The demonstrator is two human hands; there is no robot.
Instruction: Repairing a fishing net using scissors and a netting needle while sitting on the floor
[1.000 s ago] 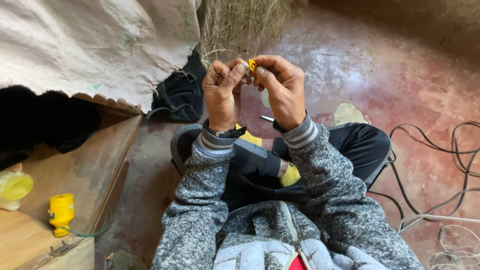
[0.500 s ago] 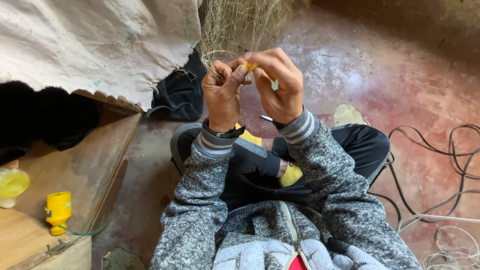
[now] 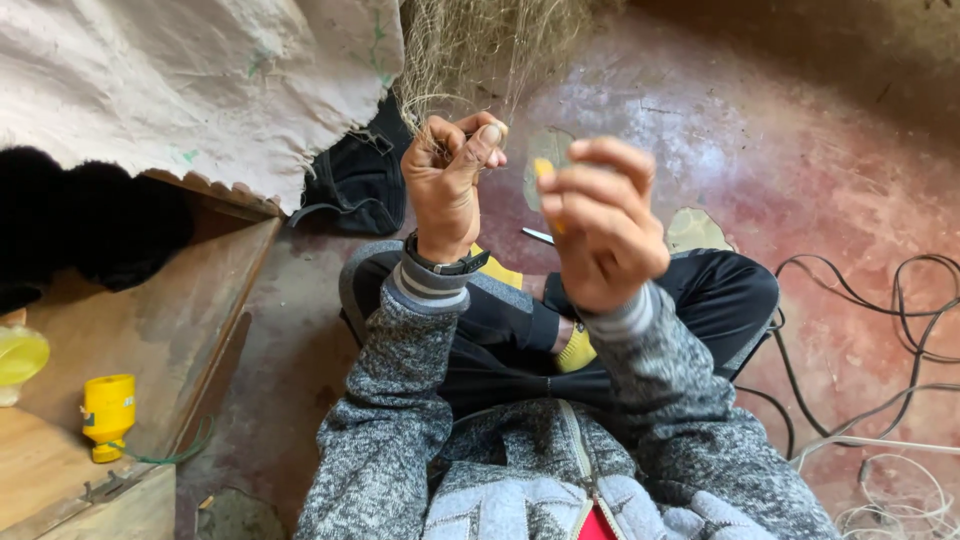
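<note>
The left hand (image 3: 450,175) is closed in a fist around a pinch of fine netting (image 3: 480,45), thumb pressed over the curled fingers; a dark watch (image 3: 447,264) circles its wrist. Just right of it, the right hand (image 3: 600,225) is closed with its fingers bunched about a small yellow tool (image 3: 545,170), of which only the tip shows, the rest hidden inside the grip and blurred. The netting hangs down to the left hand from above, a pale, hair-thin tangle whose single threads are hard to make out and whose top is cut off by the frame. Below the two hands lie crossed legs in dark trousers, with two bits of yellow sock (image 3: 578,350) peeping out, and a slim metal blade (image 3: 538,236) showing partly between the wrists. Left of the left hand a dark bag (image 3: 355,180) lies on the reddish floor (image 3: 800,130) beneath a white sheet (image 3: 190,85). Further left stands an open wooden box (image 3: 150,330) holding one yellow spool (image 3: 108,415) and one yellow cup (image 3: 20,357), the cup cut by the frame edge; its back is too dark to read. Far right of the hands, several cables (image 3: 880,330) loop across the floor.
</note>
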